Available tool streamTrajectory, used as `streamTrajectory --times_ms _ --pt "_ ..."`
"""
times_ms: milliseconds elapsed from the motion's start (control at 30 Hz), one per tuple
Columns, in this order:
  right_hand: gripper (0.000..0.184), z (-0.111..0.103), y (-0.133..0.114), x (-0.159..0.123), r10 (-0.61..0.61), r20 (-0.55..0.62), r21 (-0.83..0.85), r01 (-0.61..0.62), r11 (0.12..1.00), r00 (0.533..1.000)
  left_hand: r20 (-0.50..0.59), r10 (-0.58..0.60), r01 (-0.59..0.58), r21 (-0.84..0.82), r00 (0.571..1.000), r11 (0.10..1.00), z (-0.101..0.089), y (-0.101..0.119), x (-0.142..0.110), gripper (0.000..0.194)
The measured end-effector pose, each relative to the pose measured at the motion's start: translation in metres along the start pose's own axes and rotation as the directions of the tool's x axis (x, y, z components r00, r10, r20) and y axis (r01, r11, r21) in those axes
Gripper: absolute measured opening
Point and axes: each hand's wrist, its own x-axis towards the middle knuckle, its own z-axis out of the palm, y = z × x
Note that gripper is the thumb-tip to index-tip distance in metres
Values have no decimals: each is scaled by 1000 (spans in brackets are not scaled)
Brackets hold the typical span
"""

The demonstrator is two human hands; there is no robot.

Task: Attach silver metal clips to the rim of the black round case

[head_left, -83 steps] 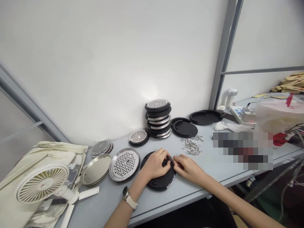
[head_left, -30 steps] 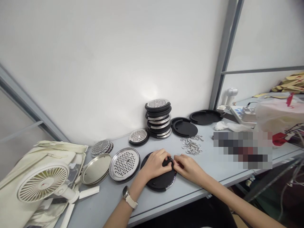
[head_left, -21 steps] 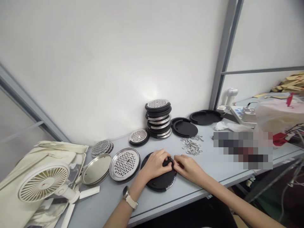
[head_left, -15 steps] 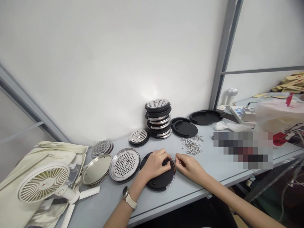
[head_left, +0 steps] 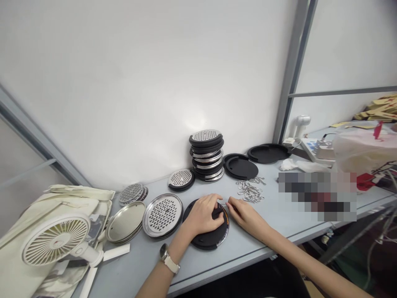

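Note:
A black round disc (head_left: 207, 239) with a shiny metal edge lies near the table's front. My left hand (head_left: 203, 215) bears down on it, fingers curled over its upper part and thumb across the face. At the disc's upper right edge, my right hand (head_left: 243, 213) pinches a thin metal wire piece (head_left: 224, 204), mostly hidden by the fingers. A loose heap of wire clips (head_left: 250, 193) lies beyond that hand. Left of the disc is a round silver grater plate (head_left: 164, 215) with a black disc beneath it.
Behind stands a tall stack of black and silver discs (head_left: 207, 155), with a smaller perforated plate (head_left: 180, 179) beside it. Black rings (head_left: 242, 167) lie to its right. Plain metal plates (head_left: 125, 222), a white fan (head_left: 57, 240) and a plastic bag (head_left: 359, 151) flank the work area.
My right hand has shifted slightly left and up, its fingers now straighter at the disc's edge. My left index finger has lifted a little; the disc stays in place.

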Motion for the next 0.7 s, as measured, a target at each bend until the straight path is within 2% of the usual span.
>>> streamTrajectory --times_ms 167,367,567,700 --pt "22 -3 -6 -2 -102 104 37 99 994 989 -5 -6 6 4 1000 1000 0 -1 0 33" --pt "25 -3 -7 -3 -159 147 -19 164 986 976 -5 7 -7 56 1000 998 0 0 0 13" --pt "24 -1 -6 -2 -146 130 -53 154 987 981 -8 9 -8 58 1000 998 -1 2 0 21" --pt "27 0 -4 -2 -138 130 -61 147 987 982 -10 12 -11 62 1000 998 -1 2 0 19"
